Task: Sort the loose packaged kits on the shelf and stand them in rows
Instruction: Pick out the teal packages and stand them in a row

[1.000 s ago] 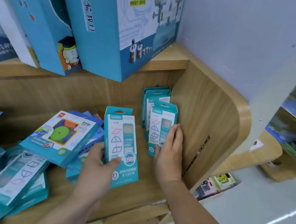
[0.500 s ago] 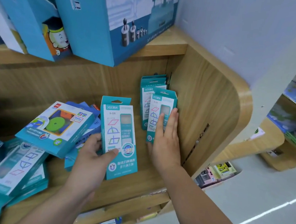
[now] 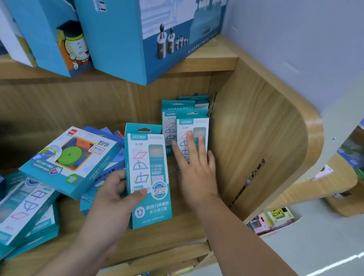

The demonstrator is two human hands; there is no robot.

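My left hand (image 3: 112, 200) grips a teal and white S-335 kit box (image 3: 152, 164) by its lower left edge and holds it upright over the wooden shelf (image 3: 167, 232). My right hand (image 3: 195, 170) lies flat with straight fingers against the front teal kit (image 3: 191, 125) of a short row standing in the shelf's right corner. A second standing kit (image 3: 168, 116) and a third behind it show past my fingers.
A loose heap of kits lies at left: a box with a green disc (image 3: 67, 160) on top and a flat teal kit (image 3: 16, 208) below. Big blue boxes (image 3: 125, 21) overhang from the upper shelf. The shelf's curved wooden side wall (image 3: 253, 149) stands right.
My right hand slid up the front standing kit and now lies flat on it. The kit in my left hand stays upright, a little closer to the row.
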